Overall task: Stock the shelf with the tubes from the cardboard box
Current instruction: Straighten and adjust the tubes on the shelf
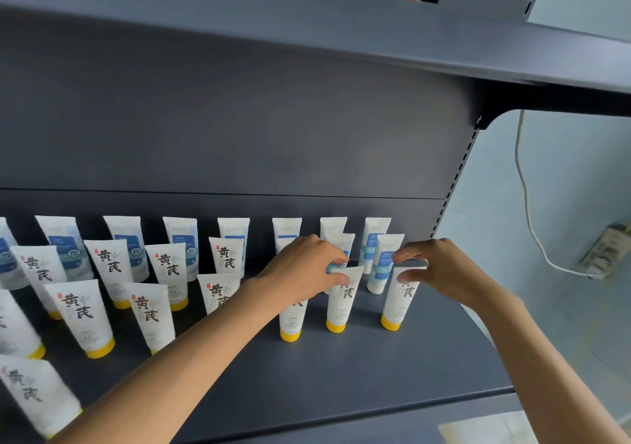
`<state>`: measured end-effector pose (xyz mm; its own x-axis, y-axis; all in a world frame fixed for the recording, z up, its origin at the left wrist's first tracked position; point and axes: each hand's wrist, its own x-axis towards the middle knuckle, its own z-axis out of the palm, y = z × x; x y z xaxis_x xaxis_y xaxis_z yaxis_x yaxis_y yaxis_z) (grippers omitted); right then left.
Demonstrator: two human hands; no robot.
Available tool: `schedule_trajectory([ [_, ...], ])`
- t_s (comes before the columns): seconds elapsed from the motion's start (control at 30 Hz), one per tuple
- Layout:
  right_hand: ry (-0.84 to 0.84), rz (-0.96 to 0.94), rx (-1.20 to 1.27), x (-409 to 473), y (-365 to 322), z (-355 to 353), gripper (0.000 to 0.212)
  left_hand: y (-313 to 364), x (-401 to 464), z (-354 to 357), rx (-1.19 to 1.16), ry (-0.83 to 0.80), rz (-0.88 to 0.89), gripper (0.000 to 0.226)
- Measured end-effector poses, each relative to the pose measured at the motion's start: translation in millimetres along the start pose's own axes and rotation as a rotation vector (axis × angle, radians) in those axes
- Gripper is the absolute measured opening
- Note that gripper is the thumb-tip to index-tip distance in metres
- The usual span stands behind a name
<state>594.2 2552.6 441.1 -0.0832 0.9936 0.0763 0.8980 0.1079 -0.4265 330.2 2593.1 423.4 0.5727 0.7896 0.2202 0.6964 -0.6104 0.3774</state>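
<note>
Both hands on yellow-capped tubes, right end of the dark shelf.

Left hand pinches the top edge of one upright tube between thumb and forefinger. Right hand is curled around the top of the next tube, fingers part open, contact unclear. Blue-label tubes stand behind. Cardboard box not visible.

Hands at shelved tubes

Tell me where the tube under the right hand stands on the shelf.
In the head view the yellow-capped tube stands cap-down at the shelf's right end, rightmost in its row, beside the tube at the left hand.
</note>
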Motion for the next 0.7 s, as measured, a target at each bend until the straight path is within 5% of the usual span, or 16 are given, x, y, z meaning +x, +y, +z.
schedule_trajectory([
  [0.7, -0.015, -0.060, -0.109, 17, 6, 14, 0.035, 9, 4, 17, 0.028, -0.006, -0.010, 0.026],
])
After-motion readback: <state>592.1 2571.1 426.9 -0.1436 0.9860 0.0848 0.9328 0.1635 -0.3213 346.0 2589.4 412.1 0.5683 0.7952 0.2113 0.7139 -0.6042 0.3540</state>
